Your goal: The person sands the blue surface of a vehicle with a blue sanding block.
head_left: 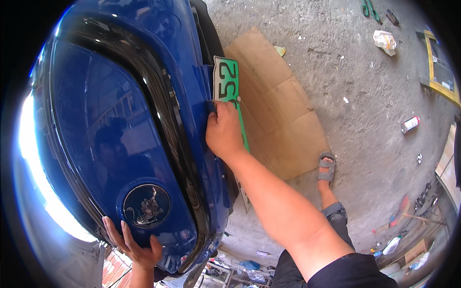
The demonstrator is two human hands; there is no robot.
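Observation:
A glossy blue car body [103,129] fills the left of the view, crossed by a curved black trim strip [165,120]. My left hand [134,247] touches the blue panel with its fingers spread, just below a round emblem [147,205] bearing a silver figure. My right hand [224,129] is curled, thumb and fingers together, at the body's edge over the green-and-white licence plate [225,77]. Its fingers cover part of the plate, and what lies between them is hidden. The plate stands out edgewise from the bodywork.
Flattened cardboard [283,115] lies on the concrete floor beside the car, near my sandalled foot [326,168]. Farther right are a can [410,125], crumpled paper [384,42], green-handled scissors [370,9] and a yellow-edged frame [439,72]. Clutter, including a white bottle [392,246], lines the lower right.

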